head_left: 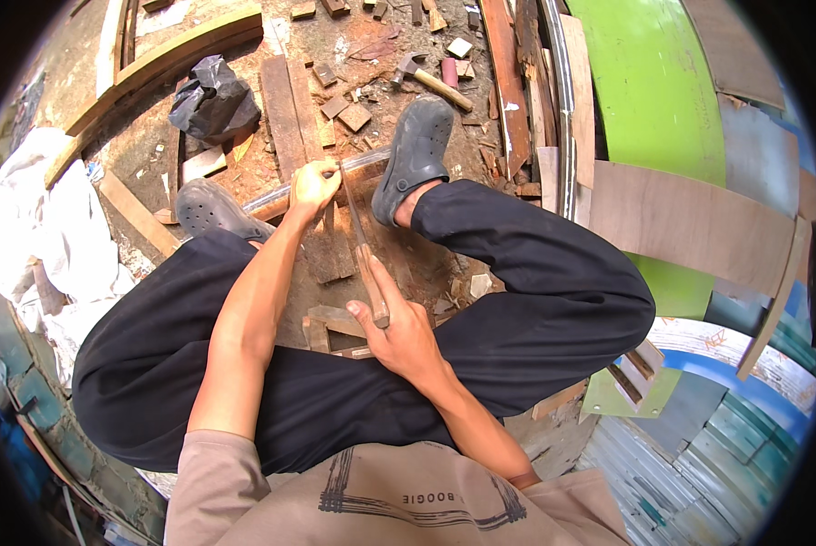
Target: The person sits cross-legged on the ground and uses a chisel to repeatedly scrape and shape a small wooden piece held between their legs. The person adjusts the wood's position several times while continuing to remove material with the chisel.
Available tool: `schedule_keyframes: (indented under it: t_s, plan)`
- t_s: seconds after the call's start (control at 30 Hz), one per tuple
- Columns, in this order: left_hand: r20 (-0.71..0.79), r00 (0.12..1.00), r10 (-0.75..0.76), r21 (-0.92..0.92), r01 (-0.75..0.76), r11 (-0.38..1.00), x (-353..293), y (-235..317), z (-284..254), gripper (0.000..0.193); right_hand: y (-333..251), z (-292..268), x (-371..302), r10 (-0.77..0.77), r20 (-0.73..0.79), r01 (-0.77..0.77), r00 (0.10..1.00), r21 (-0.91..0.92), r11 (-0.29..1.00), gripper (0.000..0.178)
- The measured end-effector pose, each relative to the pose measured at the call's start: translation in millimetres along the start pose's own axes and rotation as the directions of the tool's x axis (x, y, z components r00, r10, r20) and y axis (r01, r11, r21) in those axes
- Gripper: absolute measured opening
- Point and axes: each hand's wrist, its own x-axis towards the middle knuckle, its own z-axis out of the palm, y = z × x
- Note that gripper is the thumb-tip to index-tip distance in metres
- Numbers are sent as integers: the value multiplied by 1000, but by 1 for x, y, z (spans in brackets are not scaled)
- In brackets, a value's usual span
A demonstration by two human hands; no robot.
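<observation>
The left hand (312, 188) covers the spot where the saw blade (353, 218) meets the long wooden strip (371, 164), so the contact there cannot be seen. The strip's right stretch runs under the dark clog (414, 155), and its left stretch is hard to trace near the other clog (209, 209). The right hand (400, 335) wraps the wooden saw handle (371, 287), hiding its lower end. The blade's teeth are too fine to make out. The black trouser legs (517, 273) cover the ground and scraps beneath them. The hammer (426, 77) head is small and indistinct.
</observation>
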Motion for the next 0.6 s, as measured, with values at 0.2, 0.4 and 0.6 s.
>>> schedule_keyframes:
  t_s: [0.2, 0.4, 0.6]
  plan:
    - [-75, 996, 57, -7, -58, 998, 0, -6, 1, 27, -9, -2, -3, -92, -61, 91, 994, -21, 996, 71]
    - [-37, 999, 22, -16, -22, 1000, -4, -1, -1, 27, -13, -2, 20, 51, -18, -52, 999, -24, 998, 69]
    - [2, 1000, 1, 8, -1, 1000, -3, 4, -4, 28, -14, 1, 23, 169, 73, -165, 983, -55, 985, 71]
